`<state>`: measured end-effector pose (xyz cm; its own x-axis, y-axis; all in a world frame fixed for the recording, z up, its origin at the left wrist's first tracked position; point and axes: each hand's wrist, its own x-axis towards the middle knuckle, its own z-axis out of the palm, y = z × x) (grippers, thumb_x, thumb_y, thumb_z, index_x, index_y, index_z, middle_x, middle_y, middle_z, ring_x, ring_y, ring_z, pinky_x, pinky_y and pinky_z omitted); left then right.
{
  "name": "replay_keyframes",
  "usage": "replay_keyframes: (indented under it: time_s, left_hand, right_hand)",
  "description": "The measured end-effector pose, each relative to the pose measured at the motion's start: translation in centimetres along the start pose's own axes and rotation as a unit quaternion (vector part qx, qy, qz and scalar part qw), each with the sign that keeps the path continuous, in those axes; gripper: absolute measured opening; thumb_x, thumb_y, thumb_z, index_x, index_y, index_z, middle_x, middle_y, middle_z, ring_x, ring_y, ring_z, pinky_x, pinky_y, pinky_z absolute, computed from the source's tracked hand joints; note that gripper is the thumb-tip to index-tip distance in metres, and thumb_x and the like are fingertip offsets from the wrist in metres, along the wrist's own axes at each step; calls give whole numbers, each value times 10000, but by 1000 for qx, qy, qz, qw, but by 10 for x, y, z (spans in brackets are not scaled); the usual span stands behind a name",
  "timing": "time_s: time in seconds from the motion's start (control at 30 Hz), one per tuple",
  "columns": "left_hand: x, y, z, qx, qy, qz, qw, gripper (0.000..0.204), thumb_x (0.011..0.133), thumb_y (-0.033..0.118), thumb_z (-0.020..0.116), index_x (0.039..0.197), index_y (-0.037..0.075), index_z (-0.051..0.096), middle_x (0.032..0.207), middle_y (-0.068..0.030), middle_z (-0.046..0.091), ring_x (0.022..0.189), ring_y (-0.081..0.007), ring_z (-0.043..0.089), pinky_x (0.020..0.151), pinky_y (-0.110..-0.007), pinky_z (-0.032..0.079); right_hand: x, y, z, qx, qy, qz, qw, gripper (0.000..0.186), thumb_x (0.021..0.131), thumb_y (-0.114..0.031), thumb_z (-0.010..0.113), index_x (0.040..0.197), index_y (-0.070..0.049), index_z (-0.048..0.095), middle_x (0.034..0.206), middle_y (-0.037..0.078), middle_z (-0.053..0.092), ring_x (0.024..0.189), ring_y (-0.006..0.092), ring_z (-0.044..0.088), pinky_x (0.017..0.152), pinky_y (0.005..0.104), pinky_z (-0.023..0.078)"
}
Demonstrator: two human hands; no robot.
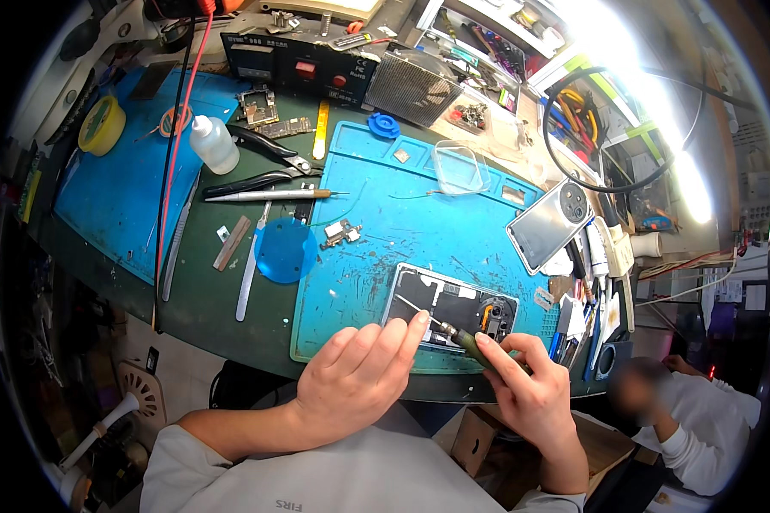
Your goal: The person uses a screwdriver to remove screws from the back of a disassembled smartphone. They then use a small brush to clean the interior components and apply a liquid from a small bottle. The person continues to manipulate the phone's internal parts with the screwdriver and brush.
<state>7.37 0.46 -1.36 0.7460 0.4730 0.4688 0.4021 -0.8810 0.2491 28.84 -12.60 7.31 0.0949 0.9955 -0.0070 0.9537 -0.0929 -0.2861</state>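
Observation:
A phone with its back removed (459, 289) lies at the near edge of the blue work mat (376, 214), its dark inner parts and camera module showing. My right hand (535, 385) grips a green-handled screwdriver (469, 342). The thin shaft slants leftward over the phone, its tip above the left part. Beside the phone's near left corner is my left hand (355, 372), fingers curled and close together. One of its fingertips lies right by the screwdriver shaft. The thumb and whatever those fingers hold are hidden from view.
Another phone (552, 224) lies on the mat's right side, near a clear plastic box (460, 168). Leftward are a blue disc (286, 250), tweezers (248, 278), cutters (265, 162) and a white bottle (215, 145). A person (701, 419) sits at the right.

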Motion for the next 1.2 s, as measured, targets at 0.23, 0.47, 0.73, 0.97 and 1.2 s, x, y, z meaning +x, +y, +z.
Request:
replay_keyframes:
  time_s: [0.23, 0.47, 0.73, 0.97, 1.2]
  left_hand:
    - [-2, 0, 2, -8, -2, -3, 1000, 566, 831, 171, 757, 1389, 83, 717, 1226, -24, 598, 1042, -177, 589, 936, -336, 479]
    - [-1, 1, 1, -14, -2, -3, 1000, 555, 829, 161, 755, 1377, 80, 716, 1228, -24, 605, 1042, -179, 592, 933, -336, 481]
    - [0, 0, 2, -15, 12, -5, 1000, 510, 824, 121, 738, 1332, 78, 738, 1207, -24, 616, 1009, -174, 607, 908, -329, 490]
    - [0, 0, 2, -20, 8, -5, 1000, 499, 815, 100, 738, 1314, 80, 745, 1197, -21, 619, 1003, -173, 605, 905, -328, 488]
    - [-1, 0, 2, -11, 18, -3, 1000, 503, 820, 105, 728, 1322, 83, 751, 1197, -16, 616, 997, -172, 595, 900, -326, 483]
  right_hand:
    - [1, 1, -1, -10, 0, -11, 1000, 652, 782, 37, 775, 1386, -207, 751, 1058, 48, 655, 709, 181, 676, 574, 320, 551]
    - [0, 3, -2, -8, -10, -12, 1000, 676, 776, 37, 767, 1402, -219, 742, 1083, 50, 661, 718, 186, 683, 589, 318, 562]
    - [1, 3, -4, -8, -23, -12, 1000, 688, 778, 38, 765, 1411, -229, 738, 1094, 46, 659, 737, 186, 688, 604, 316, 567]
    - [2, 3, -4, -11, -25, -14, 1000, 707, 765, 46, 763, 1415, -234, 736, 1093, 49, 655, 745, 188, 690, 607, 316, 569]
    - [3, 0, -2, -8, 2, -15, 1000, 650, 771, 72, 818, 1369, -172, 743, 1057, 87, 647, 699, 211, 679, 582, 350, 570]
